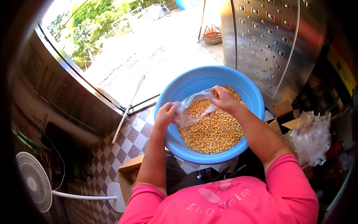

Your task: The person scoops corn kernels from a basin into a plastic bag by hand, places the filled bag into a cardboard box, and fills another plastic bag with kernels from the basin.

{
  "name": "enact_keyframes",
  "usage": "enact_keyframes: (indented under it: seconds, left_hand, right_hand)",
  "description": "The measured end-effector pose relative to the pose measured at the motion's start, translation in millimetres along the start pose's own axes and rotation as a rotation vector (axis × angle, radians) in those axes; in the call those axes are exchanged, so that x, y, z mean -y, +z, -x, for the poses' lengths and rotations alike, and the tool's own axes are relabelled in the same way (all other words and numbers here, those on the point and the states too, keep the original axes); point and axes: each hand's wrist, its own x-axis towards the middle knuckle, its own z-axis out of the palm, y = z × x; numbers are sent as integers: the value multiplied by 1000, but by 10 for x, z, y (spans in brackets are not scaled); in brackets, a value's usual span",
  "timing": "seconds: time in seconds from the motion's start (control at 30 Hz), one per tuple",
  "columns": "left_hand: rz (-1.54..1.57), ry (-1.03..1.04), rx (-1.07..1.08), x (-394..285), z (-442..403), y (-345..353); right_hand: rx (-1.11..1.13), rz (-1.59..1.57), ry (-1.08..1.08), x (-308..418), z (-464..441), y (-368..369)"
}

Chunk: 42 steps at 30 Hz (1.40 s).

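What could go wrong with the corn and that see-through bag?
The bag looks thin, so it might tear where the left hand and right hand grip its edge. And if someone bumped the blue tub, some corn kernels could spill over its rim onto the checkered floor.

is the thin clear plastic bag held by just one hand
No, the left hand and right hand both grip the thin clear plastic bag.
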Motion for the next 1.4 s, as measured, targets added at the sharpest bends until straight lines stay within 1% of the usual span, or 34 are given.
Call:
enact_keyframes:
  seconds: [0.07,0.1,0.17,0.2,0.27,0.3,0.37,0.4,0.47,0.57,0.63,0.7,0.8,0.9,1.03,1.13,1.2,1.4]
  left_hand:
    - [-6,14,-18,-20,1,-58]
    - [25,17,-12,49,-19,87]
    - [22,24,-36,33,4,63]
    - [17,21,-33,27,11,33]
    - [42,29,-41,36,-8,56]
    - [39,27,-36,15,-2,35]
    - [49,49,-53,2,45,56]
    - [47,47,-48,-1,40,42]
    - [59,54,-49,19,51,44]
    - [124,55,-24,2,63,22]
    - [128,49,-13,0,64,25]
    - [133,43,-4,-15,70,31]
    - [127,28,6,-19,99,43]
    - [130,21,26,-29,115,39]
    - [127,2,45,-34,116,42]
    - [117,-7,39,-28,143,49]
    - [122,21,38,-19,133,30]
    - [196,7,63,50,86,19]
  right_hand:
    - [-85,-82,-39,-83,-75,66]
    - [-77,-52,-35,-204,-59,-11]
    - [6,-405,54,-244,-73,38]
    - [4,-410,58,-196,-62,32]
    - [116,-657,154,-125,-30,-84]
    - [112,-661,158,-84,-26,-89]
    - [121,-850,213,-59,18,-81]
    - [117,-852,216,-70,3,-66]
    - [203,-977,232,-122,3,-59]
    - [241,-1031,279,-120,6,-72]
    - [246,-1067,266,-156,-18,-63]
    - [300,-1103,251,-187,-35,-62]
    - [291,-1046,271,-117,-25,-97]
    - [325,-1107,291,-68,23,-115]
    - [315,-1094,272,-67,-8,-125]
    - [264,-1128,296,-50,-6,-138]
    - [176,-1056,279,-57,-25,-144]
    - [125,-974,228,-28,4,-189]
